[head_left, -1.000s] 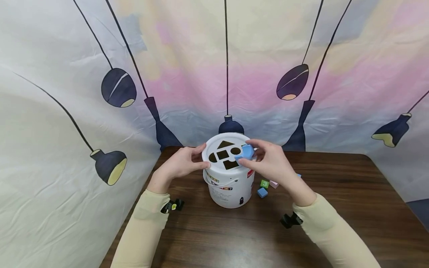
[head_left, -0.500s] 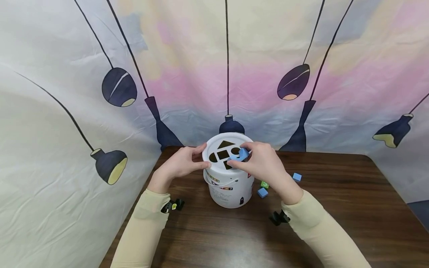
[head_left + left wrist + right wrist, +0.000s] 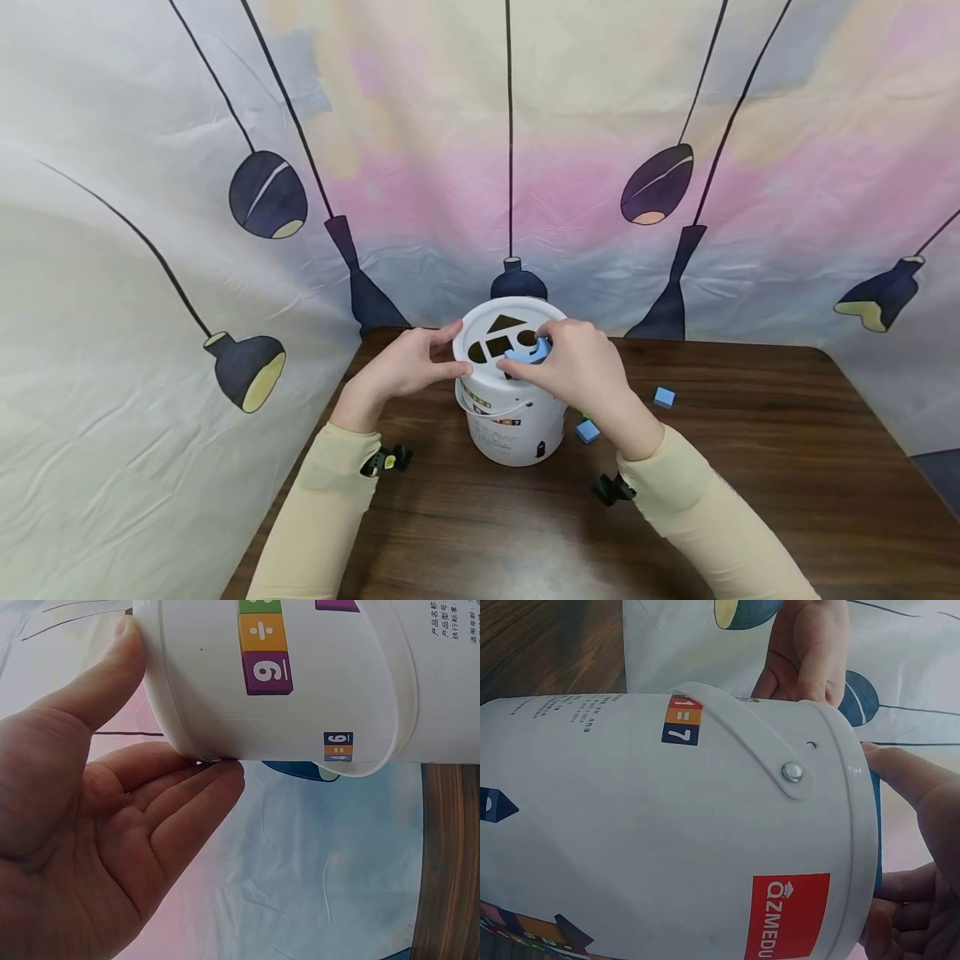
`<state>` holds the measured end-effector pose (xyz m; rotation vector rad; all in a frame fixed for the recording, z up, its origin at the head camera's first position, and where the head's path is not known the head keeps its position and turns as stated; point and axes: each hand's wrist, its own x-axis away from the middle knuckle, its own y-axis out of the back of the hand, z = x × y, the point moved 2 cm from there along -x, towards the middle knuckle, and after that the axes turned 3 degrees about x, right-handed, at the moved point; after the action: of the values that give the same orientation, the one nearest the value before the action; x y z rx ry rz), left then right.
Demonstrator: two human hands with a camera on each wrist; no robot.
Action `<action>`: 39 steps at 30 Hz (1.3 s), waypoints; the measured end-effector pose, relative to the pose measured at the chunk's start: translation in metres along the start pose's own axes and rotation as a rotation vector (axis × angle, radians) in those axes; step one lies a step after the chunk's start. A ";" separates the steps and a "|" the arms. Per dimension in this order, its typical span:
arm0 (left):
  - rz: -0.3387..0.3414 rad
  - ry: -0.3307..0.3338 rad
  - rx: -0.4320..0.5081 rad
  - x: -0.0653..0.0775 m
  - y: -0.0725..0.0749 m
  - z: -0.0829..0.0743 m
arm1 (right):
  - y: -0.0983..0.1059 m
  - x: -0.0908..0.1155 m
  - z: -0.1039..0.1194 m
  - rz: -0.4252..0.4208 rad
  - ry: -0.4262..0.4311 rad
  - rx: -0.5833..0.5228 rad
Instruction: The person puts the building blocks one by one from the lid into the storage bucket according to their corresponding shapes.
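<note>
A white bucket (image 3: pixel 504 437) with a shape-sorter lid (image 3: pixel 480 319) stands upright on the table. My left hand (image 3: pixel 405 364) holds its rim from the left, thumb and fingers spread around the edge; in the left wrist view the fingertips (image 3: pixel 232 776) touch the rim. On the lid's right side my right hand (image 3: pixel 588 362) pinches a blue block (image 3: pixel 534 353), seemingly arch-shaped, between thumb and fingers. The block covers most of the front cut-out. Only a blue edge (image 3: pixel 878 825) of it shows in the right wrist view.
A small blue cube (image 3: pixel 588 431) lies just right of the bucket, with a green block mostly hidden by my right arm. Farther right is another blue cube (image 3: pixel 663 397). The bucket's handle (image 3: pixel 491 412) hangs down in front. A printed cloth (image 3: pixel 570 208) rises behind the table (image 3: pixel 750 433).
My right hand has moved left across the lid with the blue block, which now lies lower and flatter over the front cut-out. The left hand has stayed put.
</note>
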<state>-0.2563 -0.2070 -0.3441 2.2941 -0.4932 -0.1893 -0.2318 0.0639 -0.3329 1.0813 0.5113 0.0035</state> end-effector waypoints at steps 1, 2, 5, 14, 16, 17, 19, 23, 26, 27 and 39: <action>0.000 0.001 -0.001 0.000 0.000 0.000 | -0.001 0.000 0.000 -0.009 0.002 0.005; 0.001 0.001 -0.001 0.000 0.000 0.000 | -0.001 0.000 0.000 -0.017 0.003 0.012; -0.002 0.001 -0.005 0.000 0.000 0.000 | -0.004 -0.001 0.000 -0.035 0.002 0.021; -0.005 -0.002 -0.006 0.000 -0.001 -0.001 | -0.007 0.003 0.004 -0.048 0.003 0.030; -0.006 -0.004 -0.006 0.000 -0.001 -0.001 | -0.005 0.003 0.005 -0.035 -0.007 0.034; -0.006 -0.004 -0.004 0.000 -0.002 -0.001 | -0.005 0.003 0.005 -0.027 -0.009 0.036; -0.007 -0.005 -0.005 0.000 -0.002 -0.001 | -0.004 0.003 0.007 -0.010 -0.012 0.035; -0.006 -0.007 -0.002 -0.001 -0.002 0.000 | -0.003 0.000 0.009 0.022 -0.018 0.041; -0.006 -0.006 -0.001 0.000 -0.001 -0.001 | -0.004 -0.003 0.011 0.048 -0.018 0.065; -0.005 -0.004 0.001 0.000 -0.001 -0.001 | -0.003 -0.005 0.012 0.057 -0.018 0.075; -0.004 -0.005 0.001 0.001 -0.001 0.000 | -0.001 -0.003 0.009 0.081 -0.037 0.058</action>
<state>-0.2555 -0.2065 -0.3445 2.2964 -0.4920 -0.1972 -0.2312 0.0549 -0.3295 1.1559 0.4358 0.0399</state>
